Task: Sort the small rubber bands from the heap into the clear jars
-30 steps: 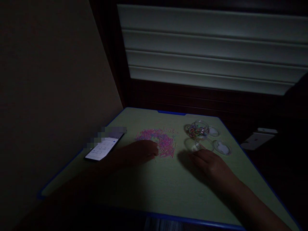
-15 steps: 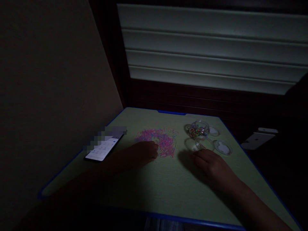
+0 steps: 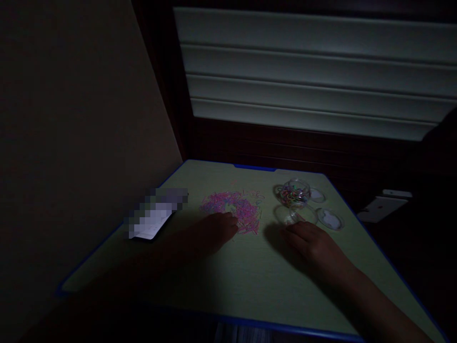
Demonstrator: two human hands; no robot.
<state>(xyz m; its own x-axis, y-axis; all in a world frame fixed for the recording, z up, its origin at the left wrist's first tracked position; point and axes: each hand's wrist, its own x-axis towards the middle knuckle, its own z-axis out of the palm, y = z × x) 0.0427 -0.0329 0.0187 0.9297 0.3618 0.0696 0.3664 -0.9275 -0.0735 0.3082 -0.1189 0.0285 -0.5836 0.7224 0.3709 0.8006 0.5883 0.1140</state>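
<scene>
A loose heap of small pink and purple rubber bands (image 3: 246, 214) is spread over the middle of the table. At its near left edge is my left hand (image 3: 219, 227), fingers curled down and closed among the bands; what they pinch is hidden. My right hand (image 3: 309, 240) is closed on the near side of a clear plastic jar (image 3: 303, 214), which looks tipped over, though the dim light blurs its outline. Just behind stands a second clear jar (image 3: 295, 191), holding multicoloured bands.
Two clear lids with white labels, one nearer (image 3: 331, 219) and one farther (image 3: 317, 194), lie right of the jars. A phone (image 3: 153, 224) with a lit screen rests at the table's left. The pale table (image 3: 235, 281) has a blue rim; a wall and slatted panel border it.
My left hand has shifted slightly to the right and its fingers have turned down over the edge of the bands. My right hand and the jars have stayed in place.
</scene>
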